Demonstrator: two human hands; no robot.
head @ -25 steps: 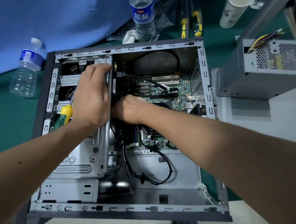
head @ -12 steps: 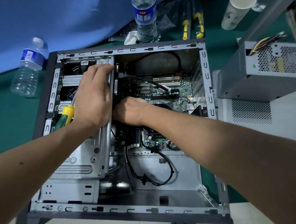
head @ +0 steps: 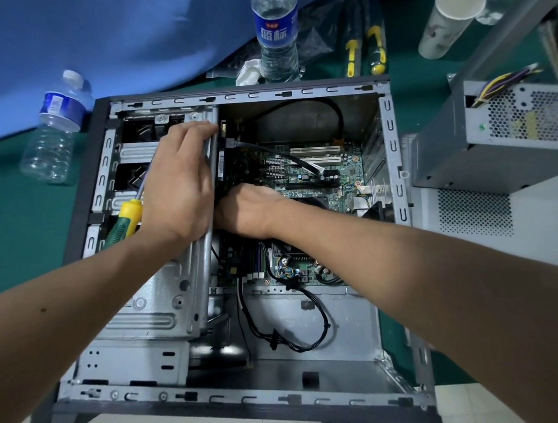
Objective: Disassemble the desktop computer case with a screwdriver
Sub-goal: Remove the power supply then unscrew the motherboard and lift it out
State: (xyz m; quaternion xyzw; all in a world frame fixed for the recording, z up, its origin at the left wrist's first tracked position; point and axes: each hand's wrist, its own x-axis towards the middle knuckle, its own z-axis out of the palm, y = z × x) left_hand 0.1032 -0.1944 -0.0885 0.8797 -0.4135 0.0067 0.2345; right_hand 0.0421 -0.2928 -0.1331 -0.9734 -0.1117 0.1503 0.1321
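We see the open case [head: 249,403] lying on its side on the green counter [head: 19,225]. Our left hand [head: 179,187] lies on the drive cage [head: 166,301], fingers hooked over its edge, the screwdriver [head: 126,219] tucked under its palm. Our right hand [head: 245,210] reaches down beside the cage above the motherboard [head: 317,173]; we cannot tell its grip.

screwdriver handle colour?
The screwdriver has a green handle with a yellow collar near the shaft, lying under the left hand. Head view.
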